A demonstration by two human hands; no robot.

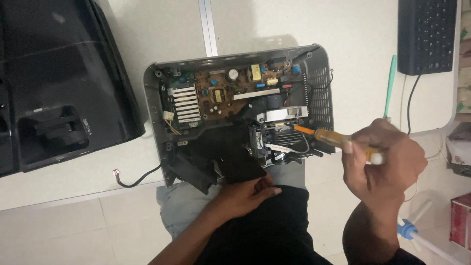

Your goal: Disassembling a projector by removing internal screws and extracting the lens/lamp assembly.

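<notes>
An opened grey device chassis (321, 83) lies on the white table, its near edge over my lap. Inside sit a brown circuit board (230, 91) and a black block (223, 152) at the front. My right hand (380, 159) grips an orange-handled screwdriver (324, 136) whose tip points left into the black mechanism (282, 140) near the middle. My left hand (245, 194) rests at the chassis's near edge, fingers against the underside of the black block.
A black plastic cover (59, 83) lies at the left. A black keyboard (426, 34) sits at the top right, with a green toothbrush (390, 83) beside it. A black cable (137, 180) trails off the chassis's left corner. A red box (461, 221) stands at the right edge.
</notes>
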